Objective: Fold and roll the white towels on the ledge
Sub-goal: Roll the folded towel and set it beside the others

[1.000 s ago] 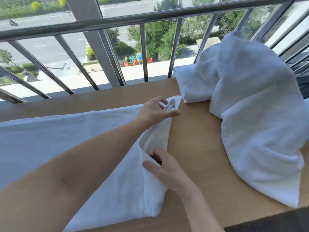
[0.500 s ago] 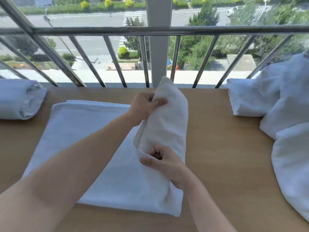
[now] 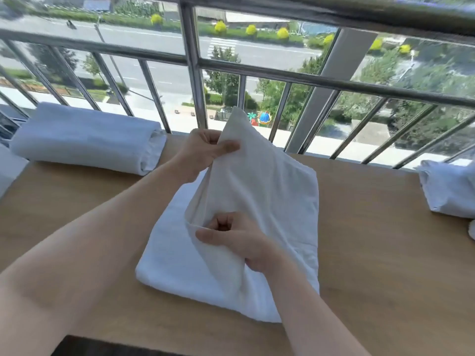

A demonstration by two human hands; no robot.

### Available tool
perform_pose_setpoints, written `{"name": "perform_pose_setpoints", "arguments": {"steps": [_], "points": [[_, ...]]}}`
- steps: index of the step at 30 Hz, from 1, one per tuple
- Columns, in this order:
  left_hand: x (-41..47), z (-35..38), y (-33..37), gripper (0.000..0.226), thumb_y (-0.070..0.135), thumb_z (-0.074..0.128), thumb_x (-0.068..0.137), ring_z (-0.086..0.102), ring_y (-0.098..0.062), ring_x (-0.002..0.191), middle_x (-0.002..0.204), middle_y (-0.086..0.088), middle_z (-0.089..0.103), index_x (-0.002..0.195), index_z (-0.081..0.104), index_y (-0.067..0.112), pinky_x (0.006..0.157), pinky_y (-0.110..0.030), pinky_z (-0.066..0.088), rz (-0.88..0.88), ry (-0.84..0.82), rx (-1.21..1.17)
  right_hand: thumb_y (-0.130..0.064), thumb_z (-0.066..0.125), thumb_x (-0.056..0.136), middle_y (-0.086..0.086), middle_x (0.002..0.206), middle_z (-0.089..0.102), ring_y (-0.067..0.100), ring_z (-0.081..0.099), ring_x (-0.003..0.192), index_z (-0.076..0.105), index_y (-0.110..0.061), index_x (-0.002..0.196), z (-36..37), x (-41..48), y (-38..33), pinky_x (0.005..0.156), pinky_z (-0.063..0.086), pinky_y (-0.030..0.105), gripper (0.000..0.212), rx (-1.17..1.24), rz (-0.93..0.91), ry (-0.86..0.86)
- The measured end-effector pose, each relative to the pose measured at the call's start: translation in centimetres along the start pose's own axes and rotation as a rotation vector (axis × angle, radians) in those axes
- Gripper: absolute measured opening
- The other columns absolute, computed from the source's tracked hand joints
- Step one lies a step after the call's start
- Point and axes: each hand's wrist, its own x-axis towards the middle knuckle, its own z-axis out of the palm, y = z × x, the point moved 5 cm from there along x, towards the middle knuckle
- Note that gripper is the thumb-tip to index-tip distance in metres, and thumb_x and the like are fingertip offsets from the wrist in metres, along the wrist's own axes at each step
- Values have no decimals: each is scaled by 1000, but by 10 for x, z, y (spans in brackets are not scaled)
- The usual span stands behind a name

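Observation:
A white towel [image 3: 277, 201] lies folded in the middle of the wooden ledge [image 3: 385, 253]. Its top layer is lifted into a tent. My left hand [image 3: 208, 150] pinches the far corner of that layer and holds it up near the railing. My right hand [image 3: 239, 240] grips the near edge of the same layer, fingers curled into the fold. A rolled white towel [image 3: 87, 140] rests at the back left of the ledge. Part of a pile of unfolded white towels [image 3: 449, 194] shows at the right edge.
A metal railing [image 3: 257, 70] with slanted bars runs along the far side of the ledge, with a street and trees far below. The ledge's near edge [image 3: 154, 348] drops off at the bottom of the view.
The towel's right end has been carried leftward over the rest, so the towel now lies shorter. My view has swung left: the rolled towel is fuller in view, the pile mostly out.

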Motion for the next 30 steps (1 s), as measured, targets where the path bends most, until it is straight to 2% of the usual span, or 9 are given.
{"name": "perform_pose_setpoints", "arguments": {"steps": [2,6,10,13,15,19,24,27,30], "points": [[2,-31,-4,8,20,85,77,75,-19,78,88,-7,78,83,81,17,65,-29,59,4,25,-20,-29,82,81,-8,67,61,7,59,62,61,-21,67,22,21,-6,54,45,19,26,2,18,15],[9,-83,-27,16,18,86,79,74,-24,83,95,-14,78,90,80,8,73,-37,62,-14,87,-68,-30,82,81,-6,68,57,6,56,61,63,-14,79,59,60,-6,54,43,19,25,-29,56,69],[11,-109,-70,5,18,84,81,75,-15,77,86,-2,79,84,81,17,65,-24,57,-80,108,-100,-25,80,83,-8,60,48,2,48,50,51,-16,68,84,94,14,46,37,13,34,-113,127,137],[15,-122,-109,18,19,83,82,76,-25,89,95,-8,79,97,79,8,78,-37,62,-164,179,-99,-28,77,85,-5,65,45,7,45,57,47,-19,68,97,111,35,52,37,16,36,-176,181,216],[18,-129,-129,12,20,77,88,74,-27,95,98,-7,78,96,77,12,85,-41,61,-195,207,-45,-36,74,85,-4,71,51,10,49,65,53,-18,75,104,116,46,61,40,23,30,-249,195,264],[10,-140,-153,8,31,75,90,72,-18,89,91,5,74,89,69,27,72,-27,60,-276,224,110,-50,66,85,-13,79,64,3,59,74,64,-22,83,111,117,54,63,44,20,28,-427,173,339],[-21,-145,-168,25,35,83,82,74,-15,79,93,2,75,97,70,20,62,-25,58,-344,213,129,-48,58,90,-4,78,70,7,65,65,67,-21,88,87,101,52,65,55,31,29,-193,139,299],[-55,-143,-175,27,31,88,77,73,-7,71,88,7,75,94,69,23,53,-18,53,-383,200,146,-28,63,91,-12,74,64,3,59,72,68,-25,86,34,78,47,70,48,24,8,-503,-72,590],[-93,-140,-181,36,38,91,71,73,-3,75,85,15,76,97,68,30,53,-15,52,-441,133,169,-15,64,88,-8,96,63,15,57,91,72,-24,98,-3,59,51,83,41,32,16,-957,-234,695]]}}
